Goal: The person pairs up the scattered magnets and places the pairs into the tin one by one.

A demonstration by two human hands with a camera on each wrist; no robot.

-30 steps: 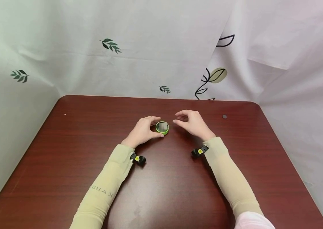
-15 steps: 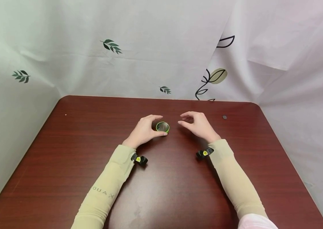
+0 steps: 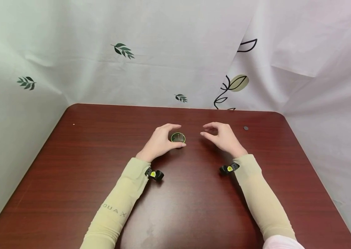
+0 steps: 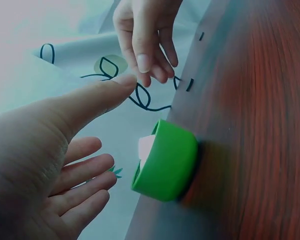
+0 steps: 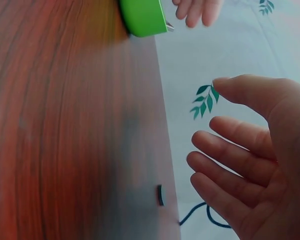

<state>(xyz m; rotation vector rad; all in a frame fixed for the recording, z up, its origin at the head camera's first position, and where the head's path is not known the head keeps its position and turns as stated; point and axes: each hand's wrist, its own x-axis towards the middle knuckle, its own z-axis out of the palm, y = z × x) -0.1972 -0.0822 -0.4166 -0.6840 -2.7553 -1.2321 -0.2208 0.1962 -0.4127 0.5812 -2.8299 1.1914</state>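
Note:
A small round green container [image 3: 172,138] stands on the table, with a flat greyish piece [image 3: 178,137] inside it. In the left wrist view this container [image 4: 171,162] shows a smooth green wall, and a pale corner [image 4: 145,147] pokes above its rim. My left hand [image 3: 160,141] hovers at its left, thumb and fingers spread either side of it in the head view. A gap shows between that hand and the green wall in the left wrist view. My right hand [image 3: 223,137] hangs to the right over the table, fingers loosely bent, holding nothing.
On the reddish-brown wooden table [image 3: 175,207], a small dark disc [image 3: 246,128] lies right of my right hand. A tiny white speck [image 3: 74,124] is at the far left. White leaf-printed cloth [image 3: 150,69] hangs behind and along the sides.
My right hand has drawn away to the right. The left hand has let go of the green container, its thumb and fingers now apart from it; the container stays in place.

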